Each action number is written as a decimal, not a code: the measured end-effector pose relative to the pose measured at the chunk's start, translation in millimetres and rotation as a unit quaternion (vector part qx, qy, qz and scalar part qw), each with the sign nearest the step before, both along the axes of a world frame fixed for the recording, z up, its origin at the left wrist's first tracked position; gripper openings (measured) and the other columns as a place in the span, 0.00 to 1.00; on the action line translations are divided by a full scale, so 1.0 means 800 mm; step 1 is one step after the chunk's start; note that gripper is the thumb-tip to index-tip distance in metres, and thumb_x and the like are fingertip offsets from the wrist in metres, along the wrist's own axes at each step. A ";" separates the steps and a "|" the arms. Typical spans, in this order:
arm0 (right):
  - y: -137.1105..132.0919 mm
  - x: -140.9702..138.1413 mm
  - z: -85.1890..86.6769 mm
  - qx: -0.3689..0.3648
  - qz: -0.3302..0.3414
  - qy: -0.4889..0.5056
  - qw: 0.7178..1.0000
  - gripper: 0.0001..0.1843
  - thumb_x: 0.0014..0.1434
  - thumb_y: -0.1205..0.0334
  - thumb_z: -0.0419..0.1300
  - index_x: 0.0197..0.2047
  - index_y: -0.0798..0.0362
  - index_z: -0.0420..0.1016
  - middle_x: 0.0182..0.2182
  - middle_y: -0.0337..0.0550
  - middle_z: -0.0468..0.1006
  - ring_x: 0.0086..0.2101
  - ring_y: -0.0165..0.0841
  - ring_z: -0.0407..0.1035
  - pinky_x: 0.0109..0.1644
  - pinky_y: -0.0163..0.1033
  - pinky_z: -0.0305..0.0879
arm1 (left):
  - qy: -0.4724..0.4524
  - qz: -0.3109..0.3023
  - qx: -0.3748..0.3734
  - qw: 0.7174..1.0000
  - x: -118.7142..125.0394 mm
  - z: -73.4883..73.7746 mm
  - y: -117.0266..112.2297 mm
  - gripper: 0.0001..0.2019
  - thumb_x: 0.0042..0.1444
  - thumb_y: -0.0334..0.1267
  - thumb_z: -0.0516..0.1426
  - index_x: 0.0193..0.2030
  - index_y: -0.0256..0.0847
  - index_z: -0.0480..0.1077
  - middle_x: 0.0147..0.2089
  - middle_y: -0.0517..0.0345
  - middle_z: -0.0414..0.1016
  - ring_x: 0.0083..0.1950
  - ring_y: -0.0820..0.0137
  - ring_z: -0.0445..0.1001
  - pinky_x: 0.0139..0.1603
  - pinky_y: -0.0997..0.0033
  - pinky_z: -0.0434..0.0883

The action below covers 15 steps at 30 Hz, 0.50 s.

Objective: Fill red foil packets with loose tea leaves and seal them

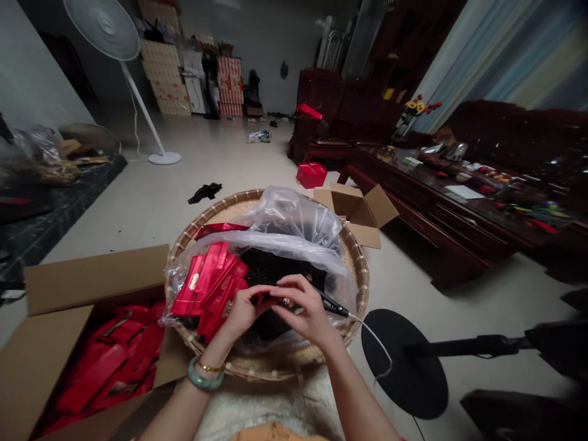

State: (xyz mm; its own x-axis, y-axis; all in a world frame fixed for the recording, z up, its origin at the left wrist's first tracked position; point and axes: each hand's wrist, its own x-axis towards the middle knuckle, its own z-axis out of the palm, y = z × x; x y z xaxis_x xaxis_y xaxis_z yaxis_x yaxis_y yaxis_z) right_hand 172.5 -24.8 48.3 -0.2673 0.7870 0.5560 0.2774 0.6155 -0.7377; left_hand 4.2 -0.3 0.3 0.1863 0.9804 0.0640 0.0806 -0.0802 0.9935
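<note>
- The left hand (243,312) is curled closed, its fingers pinching the small red packet (263,299), which is mostly hidden between the two hands; the packet sits above the middle of the tray;
- The right hand (305,309) is closed around the black corded hand tool (331,303), whose tip meets the packet; the two hands touch at the fingertips; its white cable (367,331) runs off to the right;
- Just left of the hands, a pile of red foil packets (206,288) lies on the transparent plastic bag (294,217), which holds dark loose leaves (271,269);
- The bag rests in a round woven bamboo tray (356,263);
- Near left, an open cardboard box (92,275) is packed with more red packets (105,361); it touches the tray;
- A jade bangle (205,375) and a thin gold bracelet (210,367) circle the left wrist;
- Beyond the tray sits a small open carton (358,208); a red box (311,174) and a black cloth (204,193) lie on the tiled floor (220,159);
- Near right stands the round black base of a stand (404,361);
- Far right, a dark wooden table (413,202) carries assorted items; far left, a white pedestal fan (105,30) stands before stacked cartons (165,79).
</note>
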 end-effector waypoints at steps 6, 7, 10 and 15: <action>-0.023 0.004 0.017 0.069 0.011 -0.070 0.995 0.21 0.59 0.66 0.58 0.56 0.49 0.67 0.41 0.47 0.76 0.41 0.34 0.70 0.44 0.40 0.68 | -0.020 -0.041 0.078 0.996 -0.006 0.018 -0.008 0.11 0.40 0.29 0.61 0.33 0.40 0.79 0.37 0.52 0.81 0.42 0.61 0.77 0.49 0.61 0.72; -0.022 0.004 0.014 0.065 0.009 -0.067 0.996 0.19 0.59 0.65 0.59 0.54 0.49 0.68 0.39 0.46 0.76 0.40 0.34 0.70 0.43 0.40 0.68 | -0.017 -0.048 0.080 0.995 -0.006 0.019 -0.009 0.10 0.41 0.29 0.61 0.33 0.40 0.79 0.37 0.52 0.81 0.41 0.62 0.78 0.48 0.62 0.72; -0.011 0.003 0.001 0.028 -0.010 -0.034 0.999 0.08 0.59 0.63 0.59 0.42 0.49 0.77 0.34 0.44 0.78 0.35 0.32 0.71 0.38 0.38 0.68 | -0.004 -0.054 0.062 0.997 -0.003 0.020 -0.012 0.12 0.41 0.33 0.63 0.36 0.40 0.78 0.37 0.53 0.81 0.38 0.63 0.77 0.44 0.65 0.73; 0.022 -0.002 -0.025 -0.143 -0.077 0.043 0.986 0.07 0.51 0.58 0.65 0.28 0.53 0.79 0.23 0.41 0.76 0.26 0.30 0.68 0.29 0.34 0.62 | -0.016 0.008 -0.016 1.000 0.003 0.019 -0.007 0.13 0.48 0.46 0.60 0.32 0.37 0.76 0.32 0.56 0.78 0.34 0.66 0.75 0.34 0.71 0.70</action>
